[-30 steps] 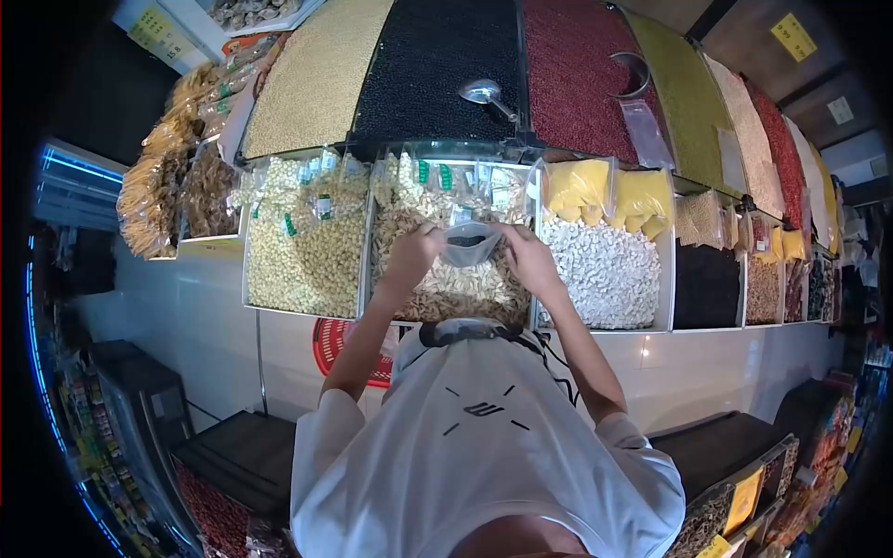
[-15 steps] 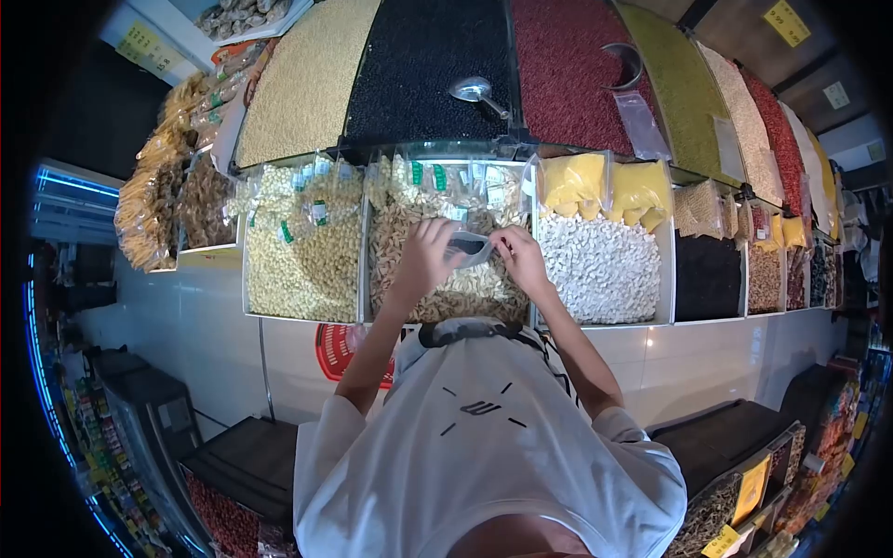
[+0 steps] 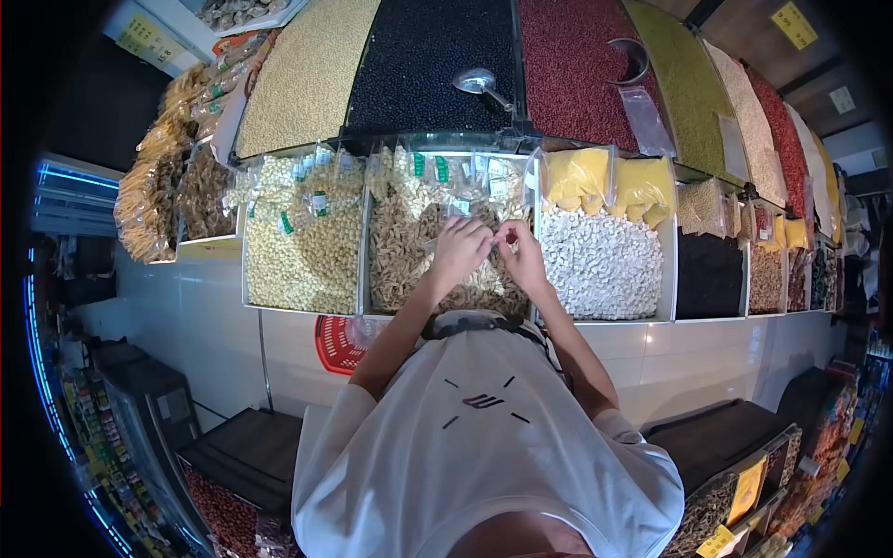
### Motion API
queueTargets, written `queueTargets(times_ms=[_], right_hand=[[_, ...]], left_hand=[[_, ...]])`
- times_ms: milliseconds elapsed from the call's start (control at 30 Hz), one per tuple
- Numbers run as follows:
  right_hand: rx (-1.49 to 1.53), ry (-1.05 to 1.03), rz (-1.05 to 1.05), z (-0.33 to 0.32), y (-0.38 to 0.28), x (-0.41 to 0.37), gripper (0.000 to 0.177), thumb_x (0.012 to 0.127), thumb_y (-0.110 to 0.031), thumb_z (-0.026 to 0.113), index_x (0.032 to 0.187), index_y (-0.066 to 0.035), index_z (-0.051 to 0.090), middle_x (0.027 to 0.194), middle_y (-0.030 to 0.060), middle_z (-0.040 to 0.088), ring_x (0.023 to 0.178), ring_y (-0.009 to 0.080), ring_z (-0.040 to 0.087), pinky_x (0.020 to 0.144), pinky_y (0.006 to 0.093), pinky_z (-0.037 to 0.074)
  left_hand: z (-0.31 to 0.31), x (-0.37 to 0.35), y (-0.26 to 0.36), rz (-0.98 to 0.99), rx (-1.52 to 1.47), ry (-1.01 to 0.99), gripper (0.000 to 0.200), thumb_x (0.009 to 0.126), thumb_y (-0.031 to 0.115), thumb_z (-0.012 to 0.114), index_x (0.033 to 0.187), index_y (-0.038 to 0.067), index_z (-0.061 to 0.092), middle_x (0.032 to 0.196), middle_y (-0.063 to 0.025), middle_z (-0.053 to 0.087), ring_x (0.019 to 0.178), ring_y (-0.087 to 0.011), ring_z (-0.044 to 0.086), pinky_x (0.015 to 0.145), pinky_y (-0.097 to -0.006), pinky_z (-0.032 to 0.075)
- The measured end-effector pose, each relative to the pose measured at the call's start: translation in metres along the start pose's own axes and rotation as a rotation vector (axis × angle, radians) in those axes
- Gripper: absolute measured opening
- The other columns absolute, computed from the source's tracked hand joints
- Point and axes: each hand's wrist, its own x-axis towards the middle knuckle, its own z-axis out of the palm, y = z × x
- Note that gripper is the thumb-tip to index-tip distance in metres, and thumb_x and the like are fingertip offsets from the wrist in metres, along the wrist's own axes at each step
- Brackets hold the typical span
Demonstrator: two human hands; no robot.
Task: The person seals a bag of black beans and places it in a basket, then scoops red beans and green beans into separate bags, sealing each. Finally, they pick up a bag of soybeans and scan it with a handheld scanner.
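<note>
Blue light strips (image 3: 79,179) glow beside the pale, glossy floor (image 3: 209,339).

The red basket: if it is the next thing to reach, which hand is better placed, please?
Probably the left hand: the red basket shows to the left of the white shirt, while the right hand would likely have to reach across it.

Object behind the left fingers (image 3: 465,244) largely hidden, red basket (image 3: 334,349) partly behind left forearm (image 3: 404,327), green label (image 3: 286,222) illegible
</note>
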Motion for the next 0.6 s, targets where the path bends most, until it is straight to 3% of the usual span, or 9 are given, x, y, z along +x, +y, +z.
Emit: queueTargets(times_ms=[233, 433, 500, 600], right_hand=[[0.017, 0.005, 0.054, 0.001, 0.010, -0.004, 0.016, 0.083, 0.004, 0.058, 0.094, -0.002, 0.048, 0.080, 0.0070, 0.059, 0.071, 0.0148, 0.056, 0.065, 0.0269, 0.046], [-0.085, 0.015, -0.048, 0.002, -0.001, -0.003, 0.017, 0.083, 0.004, 0.058, 0.096, -0.002, 0.049, 0.081, 0.0081, 0.058, 0.073, 0.0156, 0.055, 0.065, 0.0263, 0.045], [-0.035, -0.054, 0.054, 0.000, -0.004, -0.001, 0.020, 0.081, 0.005, 0.058, 0.098, -0.001, 0.050, 0.083, 0.0116, 0.058, 0.074, 0.0228, 0.059, 0.068, 0.0304, 0.048], [0.039, -0.011, 0.028, 0.003, 0.001, 0.001, 0.023, 0.081, 0.005, 0.058, 0.101, -0.002, 0.050, 0.085, 0.0117, 0.058, 0.076, 0.0228, 0.060, 0.067, 0.0307, 0.048]], left_hand=[[-0.002, -0.006, 0.003, -0.019, -0.022, 0.033, 0.003, 0.080, 0.010, 0.059, 0.081, 0.008, 0.060, 0.083, -0.0056, 0.061, 0.081, -0.0245, 0.057, 0.077, -0.0345, 0.040], [0.005, -0.011, -0.001, -0.005, 0.062, 0.013, 0.004, 0.082, 0.009, 0.057, 0.085, 0.008, 0.060, 0.084, -0.0075, 0.060, 0.081, -0.0263, 0.058, 0.077, -0.0365, 0.041], [0.000, -0.011, -0.001, 0.026, 0.039, 0.003, 0.005, 0.083, 0.010, 0.056, 0.086, 0.008, 0.059, 0.085, -0.0080, 0.060, 0.081, -0.0263, 0.058, 0.077, -0.0365, 0.041], [-0.007, -0.013, -0.004, -0.006, 0.081, 0.005, 0.006, 0.084, 0.011, 0.056, 0.087, 0.007, 0.059, 0.085, -0.0086, 0.060, 0.081, -0.0261, 0.058, 0.077, -0.0364, 0.041]])
